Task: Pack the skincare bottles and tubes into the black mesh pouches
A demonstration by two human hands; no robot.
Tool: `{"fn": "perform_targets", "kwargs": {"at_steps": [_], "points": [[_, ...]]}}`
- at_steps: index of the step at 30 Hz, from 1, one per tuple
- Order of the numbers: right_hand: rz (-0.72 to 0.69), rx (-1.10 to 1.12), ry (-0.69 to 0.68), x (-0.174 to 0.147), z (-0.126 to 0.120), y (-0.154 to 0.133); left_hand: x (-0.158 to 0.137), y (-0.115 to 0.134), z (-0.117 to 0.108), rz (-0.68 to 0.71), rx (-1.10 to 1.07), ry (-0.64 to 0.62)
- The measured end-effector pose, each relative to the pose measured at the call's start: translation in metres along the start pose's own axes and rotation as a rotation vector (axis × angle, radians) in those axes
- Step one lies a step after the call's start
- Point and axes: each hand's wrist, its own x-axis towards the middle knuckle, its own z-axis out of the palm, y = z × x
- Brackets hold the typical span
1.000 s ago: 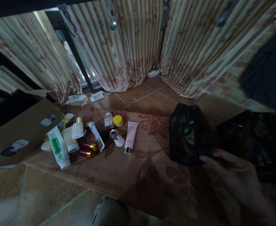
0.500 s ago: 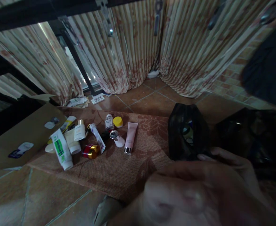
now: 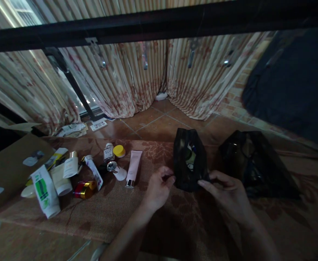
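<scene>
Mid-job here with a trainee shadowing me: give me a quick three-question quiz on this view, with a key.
1. Multiple choice: what do the fingers of the right hand pinch?
A) the white and green tube
B) the edge of the small black bag
C) the cardboard box

2. True or false: a larger black bag lies to the right of the small one.

3. Fill in: the pink tube lies with its silver cap pointing toward the ____ (curtain or camera wearer).

Key: 1 B; 2 true; 3 camera wearer.
</scene>
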Motion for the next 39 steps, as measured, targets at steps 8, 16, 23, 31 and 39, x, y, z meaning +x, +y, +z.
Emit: {"fn": "perform_targets", "kwargs": {"at_steps": [8, 16, 23, 31, 39], "points": [[-0.033, 0.028, -0.011, 0.0, 0.002, -0.004, -0.005, -0.001, 0.0, -0.034, 0.671, -0.186], [0.017, -0.088, -0.124, -0.001, 0.001, 0.005, -0.008, 0.002, 0.01, 0.041, 0.615, -0.208], [0.012, -0.469, -0.266, 0.002, 0.005, 0.008, -0.007, -0.002, 0.02, -0.016, 0.68, -0.136], [-0.013, -0.512, -0.252, 0.003, 0.011, 0.009, -0.004, -0.009, 0.023, -0.031, 0.738, -0.138], [-0.039, -0.578, -0.3, 0.001, 0.01, 0.012, -0.006, -0.009, 0.03, -0.015, 0.76, -0.09]]}}
